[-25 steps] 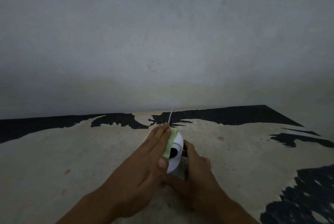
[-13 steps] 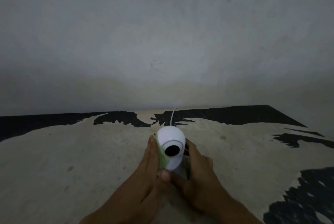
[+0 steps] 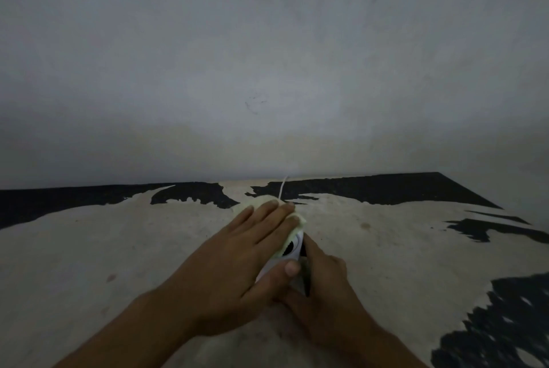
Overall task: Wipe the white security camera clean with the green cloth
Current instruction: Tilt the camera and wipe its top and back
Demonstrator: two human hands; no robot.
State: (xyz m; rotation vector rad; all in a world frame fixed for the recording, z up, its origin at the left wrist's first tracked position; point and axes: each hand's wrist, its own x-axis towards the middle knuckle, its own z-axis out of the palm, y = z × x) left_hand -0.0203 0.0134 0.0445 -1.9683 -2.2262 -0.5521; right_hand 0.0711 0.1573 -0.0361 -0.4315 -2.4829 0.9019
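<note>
- My left hand [image 3: 237, 260] presses the cloth [image 3: 298, 220] flat over the camera [image 3: 294, 249] top; I'd rub gently.
- My right hand [image 3: 320, 284] grips its base; I'd hold firm.

Both forearms are bare to the frame's lower edge. The left hand [image 3: 237, 260] and right hand [image 3: 323, 287] are ungloved, with short, plain nails.

Dim, grey light with a soft pale glow low on the far wall [image 3: 267, 142] — corners darken, edges bow, details grainy and soft.
</note>
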